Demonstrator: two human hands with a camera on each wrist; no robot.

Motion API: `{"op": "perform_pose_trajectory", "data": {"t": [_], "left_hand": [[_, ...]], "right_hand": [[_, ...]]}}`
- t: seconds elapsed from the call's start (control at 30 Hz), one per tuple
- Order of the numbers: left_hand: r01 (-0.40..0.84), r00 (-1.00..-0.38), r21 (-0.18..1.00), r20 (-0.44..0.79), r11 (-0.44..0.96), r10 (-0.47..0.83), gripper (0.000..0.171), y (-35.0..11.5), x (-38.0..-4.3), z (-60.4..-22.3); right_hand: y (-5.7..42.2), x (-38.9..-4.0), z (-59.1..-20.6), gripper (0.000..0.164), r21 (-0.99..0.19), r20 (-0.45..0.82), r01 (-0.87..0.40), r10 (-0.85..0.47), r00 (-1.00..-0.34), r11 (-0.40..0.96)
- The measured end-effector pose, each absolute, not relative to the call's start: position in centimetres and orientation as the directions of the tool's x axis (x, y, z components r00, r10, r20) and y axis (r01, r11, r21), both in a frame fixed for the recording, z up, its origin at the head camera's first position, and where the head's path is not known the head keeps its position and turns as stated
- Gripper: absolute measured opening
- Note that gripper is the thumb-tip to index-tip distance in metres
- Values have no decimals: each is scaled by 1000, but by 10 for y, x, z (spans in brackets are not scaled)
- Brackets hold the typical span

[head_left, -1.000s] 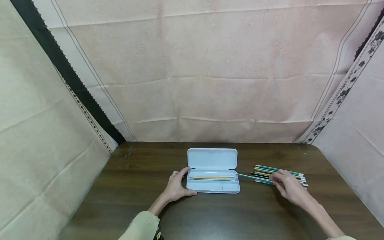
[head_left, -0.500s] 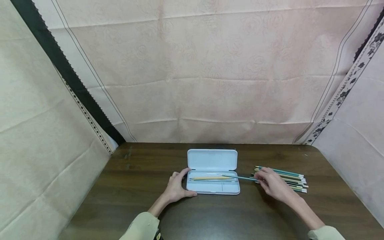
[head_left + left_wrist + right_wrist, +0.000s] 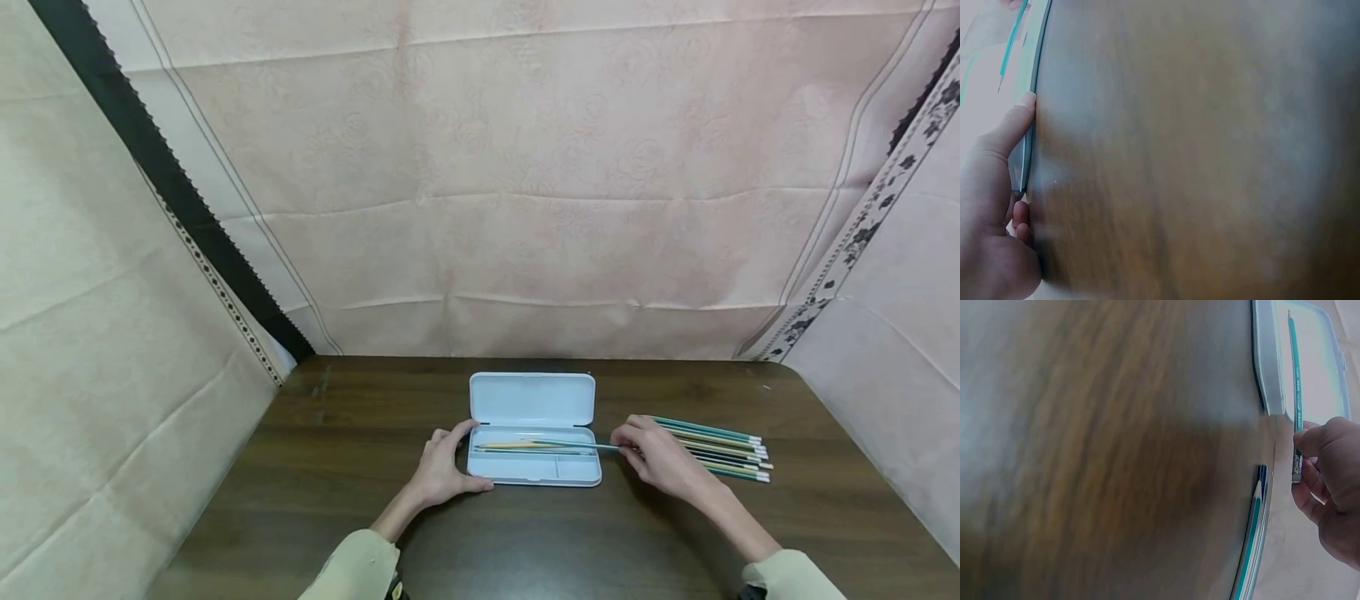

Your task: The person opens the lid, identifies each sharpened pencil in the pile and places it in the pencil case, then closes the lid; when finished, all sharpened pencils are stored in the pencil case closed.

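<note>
A light blue pencil case (image 3: 517,471) lies open on the table, its lid (image 3: 532,398) tipped back. My left hand (image 3: 441,467) grips the case's left end, thumb at the front edge and fingers at the back corner; the left wrist view shows the thumb (image 3: 1019,119) on the rim. Between thumb and fingers of my right hand (image 3: 655,454) is a teal pencil (image 3: 1297,387), pinched near its blunt end. Its sharpened tip points left over the case's long compartment. A yellow pencil (image 3: 517,445) and a bluish one lie inside that compartment.
Right of the case, several teal, yellow and dark pencils (image 3: 723,446) lie side by side on the brown wooden table (image 3: 525,542), partly behind my right hand. Pale cloth (image 3: 525,200) hangs behind the table and along both sides.
My right hand has drawn a teal pencil away from the pile and moved left, bringing it over the case. My left hand has stayed on the case.
</note>
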State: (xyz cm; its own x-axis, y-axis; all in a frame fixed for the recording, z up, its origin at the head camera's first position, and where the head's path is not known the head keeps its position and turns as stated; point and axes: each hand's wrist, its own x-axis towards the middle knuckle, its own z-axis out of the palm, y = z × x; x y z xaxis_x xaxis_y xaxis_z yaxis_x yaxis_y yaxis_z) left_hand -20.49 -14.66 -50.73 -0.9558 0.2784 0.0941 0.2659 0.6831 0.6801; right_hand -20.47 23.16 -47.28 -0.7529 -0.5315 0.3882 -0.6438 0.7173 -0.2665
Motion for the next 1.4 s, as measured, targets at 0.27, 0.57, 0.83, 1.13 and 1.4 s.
{"op": "perform_pose_trajectory", "data": {"t": [0.27,0.57,0.83,1.13,1.4], "left_hand": [[271,-954,674,96,687,283,95,-146,-206,-508],[278,-953,677,105,682,284,95,-147,-206,-508],[278,-952,685,105,674,287,95,-147,-205,-507],[272,-953,684,95,677,287,95,-146,-205,-506],[274,-954,677,98,683,285,95,-147,-205,-506]], "right_hand": [[218,-207,-471,24,-291,342,-633,-539,-769,718],[201,-210,-471,20,-288,331,-648,-562,-758,705],[189,-214,-473,19,-298,333,-671,-585,-739,678],[181,-218,-477,18,-307,327,-674,-591,-738,672],[172,-220,-476,18,-310,338,-686,-598,-727,659]]}}
